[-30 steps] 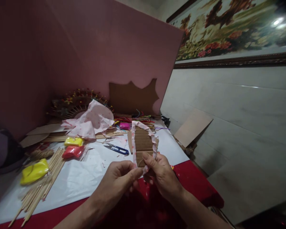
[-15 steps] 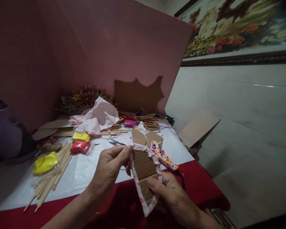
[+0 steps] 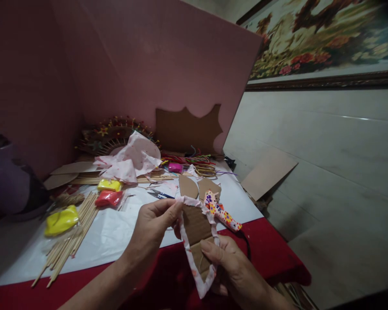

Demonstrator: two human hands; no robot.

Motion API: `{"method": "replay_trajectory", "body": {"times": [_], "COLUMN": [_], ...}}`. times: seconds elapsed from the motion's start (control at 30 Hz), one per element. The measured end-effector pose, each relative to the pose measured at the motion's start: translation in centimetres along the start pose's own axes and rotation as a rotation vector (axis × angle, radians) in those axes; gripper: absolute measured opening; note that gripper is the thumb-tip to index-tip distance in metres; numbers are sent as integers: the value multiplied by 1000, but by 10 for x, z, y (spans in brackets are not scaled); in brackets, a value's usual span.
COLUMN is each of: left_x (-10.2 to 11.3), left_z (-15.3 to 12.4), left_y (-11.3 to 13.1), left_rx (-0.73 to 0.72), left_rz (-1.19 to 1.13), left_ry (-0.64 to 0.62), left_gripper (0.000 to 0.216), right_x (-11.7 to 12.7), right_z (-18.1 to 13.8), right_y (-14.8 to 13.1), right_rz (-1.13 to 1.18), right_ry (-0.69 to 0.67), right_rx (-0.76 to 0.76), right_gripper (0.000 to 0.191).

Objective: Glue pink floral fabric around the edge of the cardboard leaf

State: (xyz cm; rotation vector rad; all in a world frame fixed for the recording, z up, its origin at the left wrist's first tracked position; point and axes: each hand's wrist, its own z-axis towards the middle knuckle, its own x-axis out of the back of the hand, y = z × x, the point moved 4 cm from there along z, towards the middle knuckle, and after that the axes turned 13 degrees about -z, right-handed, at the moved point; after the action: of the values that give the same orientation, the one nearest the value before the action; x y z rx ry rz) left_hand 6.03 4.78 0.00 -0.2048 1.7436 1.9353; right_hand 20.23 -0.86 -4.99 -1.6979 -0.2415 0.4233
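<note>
Between my hands is a pointed cardboard piece point(image 3: 195, 226), its edges wrapped in pale pink patterned cloth. My left hand point(image 3: 157, 221) pinches the cloth-covered edge at its upper left corner. My right hand point(image 3: 231, 260) grips the lower right side, thumb flat on the bare brown cardboard and fingers behind it. The piece tapers to a tip that points down toward me. Just beyond it lies a flower-patterned glue gun point(image 3: 224, 215) with a dark cord. Two bare cardboard cutouts point(image 3: 188, 187) and a pair of thread snips point(image 3: 160, 193) lie behind my hands.
Wooden sticks point(image 3: 79, 232), yellow packets point(image 3: 63, 220) and a red packet point(image 3: 109, 198) lie at left on the white sheet point(image 3: 108, 237). Crumpled pink cloth point(image 3: 132, 157) sits farther back. A jagged cardboard sheet point(image 3: 187, 129) leans on the pink wall. Red cloth point(image 3: 274, 249) covers the table's edge.
The cardboard piece has shifted slightly right and down, both hands moving with it. My left fingers still pinch its upper left corner. Things on the table stay put.
</note>
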Motion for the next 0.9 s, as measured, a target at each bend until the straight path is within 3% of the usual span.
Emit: {"method": "replay_trajectory", "body": {"times": [0.3, 0.5, 0.6, 0.7, 0.9], "left_x": [-2, -13, -9, -2, 1], "left_z": [1, -6, -5, -4, -3], "left_y": [-8, -8, -4, -2, -1], "left_rx": [54, 105, 58, 35, 9], "left_rz": [-89, -159, -134, -183, -167], "left_ry": [-49, -144, -113, -24, 24], "left_gripper": [11, 21, 18, 33, 24], "right_x": [-2, -3, -3, -4, -2], "right_z": [1, -1, -4, -7, -9], "right_y": [1, -2, -1, 1, 4], "right_rz": [-121, -82, -2, 110, 128], "right_ry": [77, 40, 41, 65, 59], "right_rx": [24, 62, 12, -91, -143], "right_gripper": [42, 39, 38, 38, 40]}}
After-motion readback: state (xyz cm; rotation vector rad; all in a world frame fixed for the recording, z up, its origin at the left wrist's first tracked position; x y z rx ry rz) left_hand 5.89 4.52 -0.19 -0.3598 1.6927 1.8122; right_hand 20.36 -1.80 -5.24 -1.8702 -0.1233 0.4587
